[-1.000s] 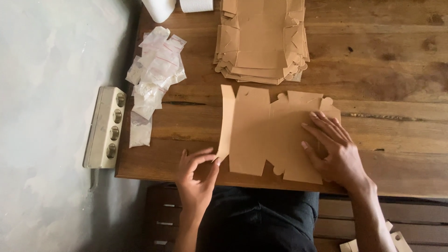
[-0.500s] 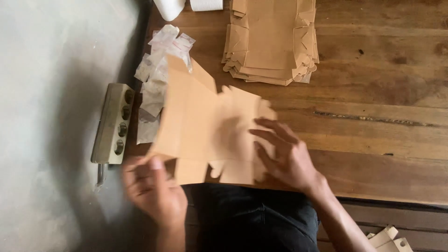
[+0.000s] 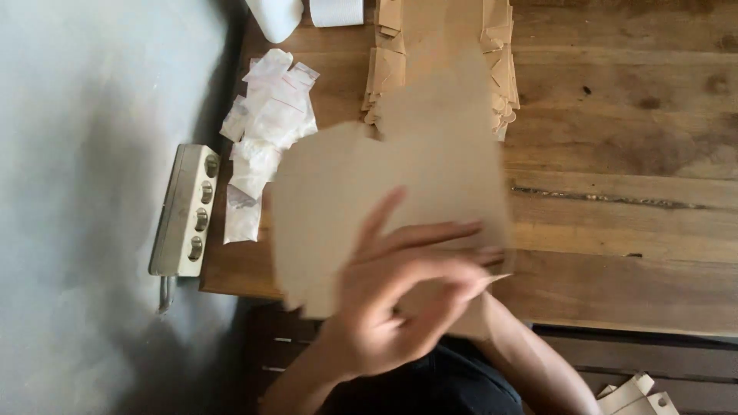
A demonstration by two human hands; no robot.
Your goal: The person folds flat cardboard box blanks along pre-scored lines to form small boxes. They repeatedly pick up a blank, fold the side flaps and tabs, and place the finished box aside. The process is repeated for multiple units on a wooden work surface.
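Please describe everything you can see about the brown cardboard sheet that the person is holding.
The cardboard sheet is plain brown, thin and flat-cut, with an uneven outline of flaps at its top edge. It is motion-blurred, so creases cannot be made out. It is lifted off the wooden table, facing the camera and hiding part of the stack of similar blanks. The left hand lies spread across its lower front. The right hand is hidden behind it; only the forearm shows.
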